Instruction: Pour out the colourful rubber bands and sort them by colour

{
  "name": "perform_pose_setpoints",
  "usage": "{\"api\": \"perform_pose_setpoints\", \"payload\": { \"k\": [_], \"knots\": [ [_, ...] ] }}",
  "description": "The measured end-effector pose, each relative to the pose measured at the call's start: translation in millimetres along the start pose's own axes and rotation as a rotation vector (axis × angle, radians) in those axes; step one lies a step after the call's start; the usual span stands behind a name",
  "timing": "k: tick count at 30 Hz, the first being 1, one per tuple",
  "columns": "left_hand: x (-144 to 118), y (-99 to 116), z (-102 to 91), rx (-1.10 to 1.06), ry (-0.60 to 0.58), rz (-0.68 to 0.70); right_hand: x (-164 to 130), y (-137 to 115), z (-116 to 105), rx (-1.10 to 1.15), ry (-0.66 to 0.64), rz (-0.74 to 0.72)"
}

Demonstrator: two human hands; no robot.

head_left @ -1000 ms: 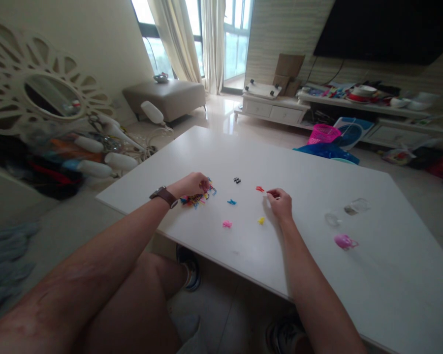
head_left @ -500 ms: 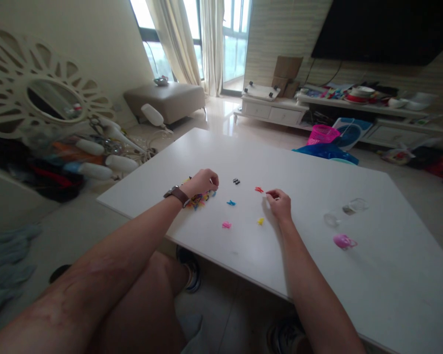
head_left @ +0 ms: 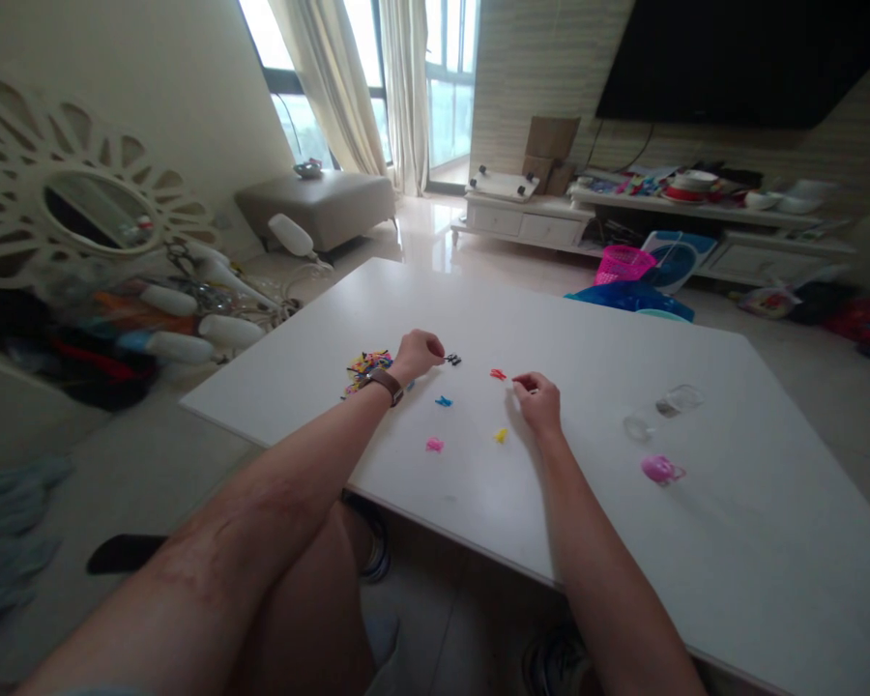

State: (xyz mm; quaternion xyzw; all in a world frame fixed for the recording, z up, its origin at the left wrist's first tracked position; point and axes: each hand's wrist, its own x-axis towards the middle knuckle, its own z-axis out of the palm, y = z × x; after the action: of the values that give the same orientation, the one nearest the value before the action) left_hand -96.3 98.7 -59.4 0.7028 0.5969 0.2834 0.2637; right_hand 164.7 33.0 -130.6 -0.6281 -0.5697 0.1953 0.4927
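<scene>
My left hand (head_left: 421, 356), a watch on its wrist, is pinched closed beside a small group of black pieces (head_left: 454, 360). A small dark piece shows at its fingertips. My right hand (head_left: 538, 398) rests on the table with thumb and finger pinched, just right of some small red pieces (head_left: 498, 374); what it grips is too small to make out. Small blue pieces (head_left: 444, 401), pink pieces (head_left: 435, 445) and yellow pieces (head_left: 501, 436) lie in separate groups between the hands. A mixed multicoloured pile (head_left: 366, 367) lies behind my left wrist, partly hidden.
On the right of the white table (head_left: 623, 551) are a clear jar (head_left: 680, 399) lying on its side, a clear round lid (head_left: 638, 427) and a pink object with a loop (head_left: 661, 470). Beyond the far edge stand a pink basket (head_left: 623, 264) and a low cabinet (head_left: 504, 220).
My left hand has moved right, from the multicoloured pile to the black pieces, uncovering more of the pile. My right hand stays pinched beside the red pieces. The view has shifted slightly.
</scene>
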Motion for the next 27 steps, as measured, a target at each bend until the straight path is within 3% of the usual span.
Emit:
{"api": "perform_pose_setpoints", "payload": {
  "k": [11, 16, 20, 27],
  "knots": [
    [18.4, -6.1, 34.2, -0.004, 0.059, -0.070, -3.6, -1.5, 1.1, 0.038, 0.003, 0.027],
    [21.8, -3.5, 39.1, 0.010, 0.085, -0.059, -4.0, -2.2, 1.0, 0.056, -0.003, 0.025],
    [22.6, -0.8, 22.5, 0.035, 0.112, -0.055, -4.3, -3.7, 0.6, 0.054, -0.003, 0.033],
    [9.8, -11.1, -31.2, 0.120, 0.177, -0.094, -3.7, -5.5, 1.5, 0.041, -0.004, 0.025]
  ]
}}
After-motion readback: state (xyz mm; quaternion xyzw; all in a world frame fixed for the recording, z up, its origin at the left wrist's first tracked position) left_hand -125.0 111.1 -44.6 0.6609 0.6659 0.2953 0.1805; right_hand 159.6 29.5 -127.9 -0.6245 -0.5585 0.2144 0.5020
